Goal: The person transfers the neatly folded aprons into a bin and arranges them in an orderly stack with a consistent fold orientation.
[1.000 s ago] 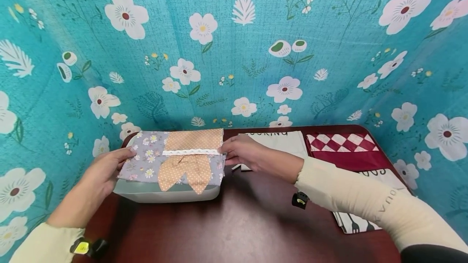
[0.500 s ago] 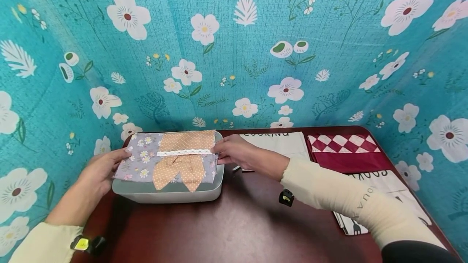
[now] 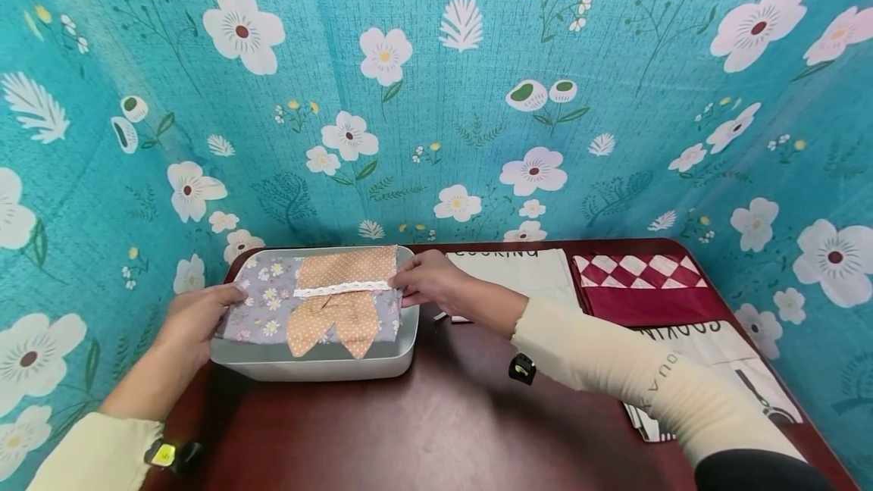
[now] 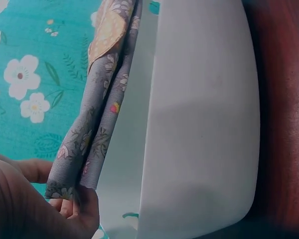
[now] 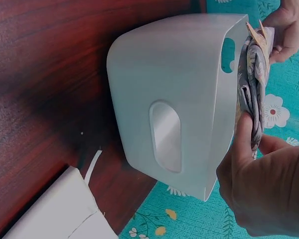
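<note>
A folded lavender floral apron [image 3: 266,301], with an orange dotted bow patch and white lace trim, is held level over a pale grey plastic bin [image 3: 317,371]. My left hand [image 3: 194,320] grips its left end, thumb on one side and fingers on the other. At the opposite end my right hand [image 3: 431,279] pinches the folded layers. In the left wrist view the apron's folded edge [image 4: 97,112] runs alongside the bin's open top. The right wrist view shows the layers [image 5: 254,79] just above the rim, beside the cut-out handle [image 5: 167,137].
On the dark red table [image 3: 450,415], a folded white cloth [image 3: 521,267] with lettering lies right of the bin. Farther right are a maroon cloth [image 3: 637,301] with a diamond band and another white printed cloth [image 3: 733,366]. A floral teal curtain [image 3: 436,97] hangs around the table.
Both hands have lowered the apron, and it has shifted left so that it lies more within the bin's outline. More of the bin's rim shows; the right forearm has moved left.
</note>
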